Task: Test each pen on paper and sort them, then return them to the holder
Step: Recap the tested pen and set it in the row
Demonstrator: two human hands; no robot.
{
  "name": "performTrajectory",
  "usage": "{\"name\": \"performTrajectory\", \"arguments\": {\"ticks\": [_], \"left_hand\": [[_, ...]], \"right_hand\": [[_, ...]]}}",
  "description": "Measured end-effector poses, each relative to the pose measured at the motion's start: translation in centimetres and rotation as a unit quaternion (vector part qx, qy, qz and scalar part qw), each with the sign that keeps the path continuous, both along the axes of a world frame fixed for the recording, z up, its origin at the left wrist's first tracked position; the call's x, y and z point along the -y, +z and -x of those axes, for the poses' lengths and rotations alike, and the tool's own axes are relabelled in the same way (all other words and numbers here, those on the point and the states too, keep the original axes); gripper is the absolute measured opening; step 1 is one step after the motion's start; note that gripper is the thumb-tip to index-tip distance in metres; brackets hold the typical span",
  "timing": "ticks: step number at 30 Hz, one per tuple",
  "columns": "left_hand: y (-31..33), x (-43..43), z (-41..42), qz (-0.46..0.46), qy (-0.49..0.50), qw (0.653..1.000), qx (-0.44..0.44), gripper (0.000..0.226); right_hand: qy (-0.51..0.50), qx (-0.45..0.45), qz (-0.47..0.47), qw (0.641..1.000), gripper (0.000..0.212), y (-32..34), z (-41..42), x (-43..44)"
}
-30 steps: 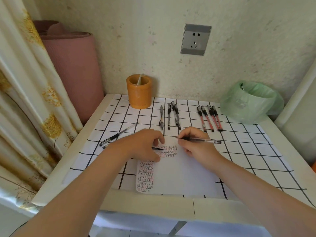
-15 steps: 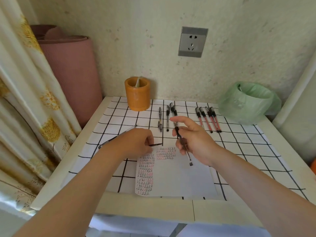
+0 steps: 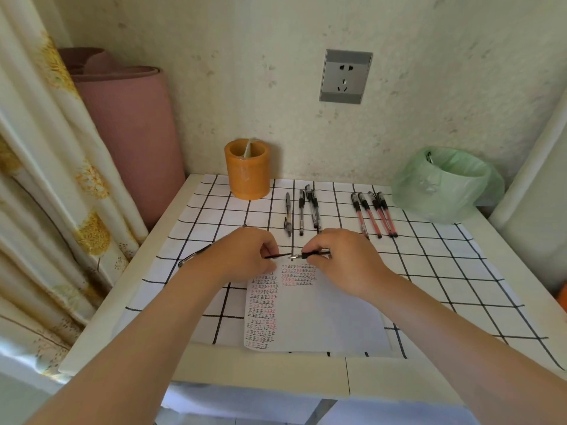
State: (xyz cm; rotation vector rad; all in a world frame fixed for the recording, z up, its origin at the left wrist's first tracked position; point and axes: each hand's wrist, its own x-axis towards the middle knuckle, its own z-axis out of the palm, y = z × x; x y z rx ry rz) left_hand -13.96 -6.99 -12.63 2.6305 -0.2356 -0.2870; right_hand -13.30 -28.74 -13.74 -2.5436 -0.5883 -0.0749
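A white paper sheet (image 3: 325,314) with rows of black and red writing lies on the checked cloth. Above its top edge my right hand (image 3: 340,259) grips a black pen (image 3: 310,256), tip pointing left. My left hand (image 3: 242,256) pinches a thin black cap (image 3: 277,256), its end meeting the pen's tip. Behind them lie several black pens (image 3: 302,213) side by side and several red pens (image 3: 372,214) to their right. The orange holder (image 3: 247,170) stands at the back with one item inside. Another black pen (image 3: 196,256) is partly hidden under my left hand.
A green-bagged bin (image 3: 445,182) stands at the back right of the table. A rolled pink mat (image 3: 129,124) and a curtain (image 3: 46,185) are to the left. A wall socket (image 3: 345,76) is above. The table's front edge (image 3: 276,372) is close to me.
My right hand lifted the pen off the paper, turned it over and brought its tip to the cap in my left hand. The left hand has hardly moved.
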Motion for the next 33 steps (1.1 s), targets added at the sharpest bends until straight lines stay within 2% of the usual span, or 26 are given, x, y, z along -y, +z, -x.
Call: {"name": "performTrajectory", "arguments": {"ticks": [8, 11, 14, 16, 19, 22, 26, 30, 33], "left_hand": [[0.3, 0.8, 0.3, 0.029, -0.029, 0.999, -0.005, 0.013], [0.4, 1.0, 0.5, 0.07, -0.024, 0.997, -0.015, 0.012], [0.4, 1.5, 0.7, 0.084, -0.027, 0.995, -0.055, 0.016], [0.2, 1.8, 0.8, 0.118, -0.038, 0.988, -0.091, 0.023], [0.4, 2.2, 1.4, 0.172, -0.036, 0.976, -0.128, 0.024], [0.7, 3.0, 2.0, 0.178, -0.041, 0.97, -0.161, 0.029], [0.8, 3.1, 2.2, 0.205, -0.039, 0.959, -0.192, 0.032], [1.4, 3.0, 2.0, 0.215, -0.03, 0.955, -0.204, 0.03], [1.7, 2.7, 1.8, 0.202, 0.001, 0.965, -0.169, 0.018]], "right_hand": [[0.036, -0.034, -0.005, 0.999, 0.025, -0.3, 0.0, -0.3], [0.061, 0.017, 0.064, 0.996, 0.031, -0.2, 0.5, -0.5], [0.088, 0.114, 0.181, 0.973, 0.044, 0.1, 0.9, -0.7], [0.082, 0.135, 0.215, 0.964, 0.047, 0.3, 1.1, -0.9], [0.077, 0.14, 0.226, 0.961, 0.057, 0.2, 1.3, -1.2], [0.094, 0.171, 0.226, 0.954, 0.062, -0.1, 1.1, -1.5], [0.081, 0.208, 0.159, 0.962, 0.056, 0.0, 1.2, -1.6], [0.067, 0.191, 0.141, 0.969, 0.049, -0.1, 1.3, -1.7], [0.089, 0.127, 0.132, 0.979, 0.058, 0.1, 1.0, -1.2]]}}
